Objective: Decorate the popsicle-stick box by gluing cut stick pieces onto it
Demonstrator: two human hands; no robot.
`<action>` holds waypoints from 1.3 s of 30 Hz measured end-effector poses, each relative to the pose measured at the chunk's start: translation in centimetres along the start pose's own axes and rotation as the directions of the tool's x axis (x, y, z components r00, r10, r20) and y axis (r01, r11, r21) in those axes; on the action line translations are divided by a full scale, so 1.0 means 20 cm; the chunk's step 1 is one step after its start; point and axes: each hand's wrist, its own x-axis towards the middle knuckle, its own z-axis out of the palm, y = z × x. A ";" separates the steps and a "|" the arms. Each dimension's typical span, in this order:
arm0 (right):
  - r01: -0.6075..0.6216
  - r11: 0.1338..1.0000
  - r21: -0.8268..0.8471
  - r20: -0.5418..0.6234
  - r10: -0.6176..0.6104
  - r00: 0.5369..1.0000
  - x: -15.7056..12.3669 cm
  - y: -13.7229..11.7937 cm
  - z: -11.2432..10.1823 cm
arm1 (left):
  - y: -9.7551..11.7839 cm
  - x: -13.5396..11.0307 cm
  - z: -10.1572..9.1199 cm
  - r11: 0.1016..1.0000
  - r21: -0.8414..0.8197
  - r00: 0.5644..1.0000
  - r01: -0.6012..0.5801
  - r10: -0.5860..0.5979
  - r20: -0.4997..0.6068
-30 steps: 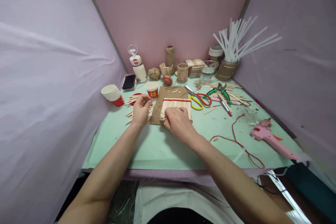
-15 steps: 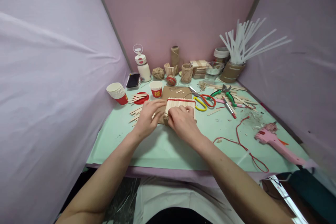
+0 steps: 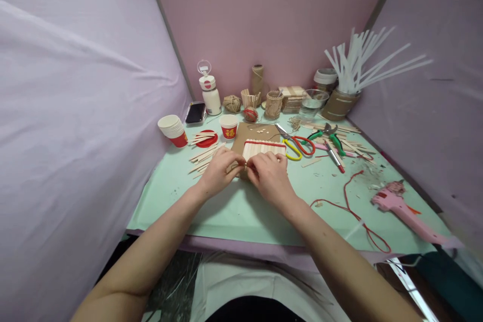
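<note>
A small piece made of pale craft sticks set side by side (image 3: 264, 149), with a red cord across its top, sits on a brown cardboard sheet (image 3: 241, 137). At its near left corner my left hand (image 3: 222, 170) pinches thumb and fingers together. My right hand (image 3: 270, 175) meets it there, its fingertips bunched at the same corner and its other fingers lying over the near part of the stick piece. Whatever is between the fingertips is too small to make out. Both hands hide the front of the piece.
Left stand stacked paper cups (image 3: 172, 131), a red lid with sticks (image 3: 207, 139) and a single cup (image 3: 228, 126). To the right lie scissors (image 3: 298, 146), green-handled pliers (image 3: 327, 136), a marker (image 3: 334, 157), red cord (image 3: 347, 207) and a pink glue gun (image 3: 409, 216). A bottle (image 3: 211, 98) stands behind.
My left hand has come in to the right and its fingers have closed beside those of my right hand at the corner. The whole view has shifted slightly.
</note>
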 end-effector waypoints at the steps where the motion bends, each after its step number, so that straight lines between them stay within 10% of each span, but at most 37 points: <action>1: 0.005 1.000 0.004 0.000 -0.005 1.000 0.00 0.00 0.00 | 0.00 0.00 0.00 0.999 0.023 1.000 -0.023 0.023 -0.007; 13: 0.037 0.999 0.023 -0.008 -0.037 0.999 -0.03 0.02 -0.01 | -0.02 -0.01 -0.01 0.966 0.197 0.986 -0.167 0.167 0.016; 39: 0.019 1.000 0.009 -0.007 -0.019 1.000 -0.04 0.00 -0.04 | -0.01 0.01 -0.01 0.973 0.212 0.993 -0.097 0.082 0.079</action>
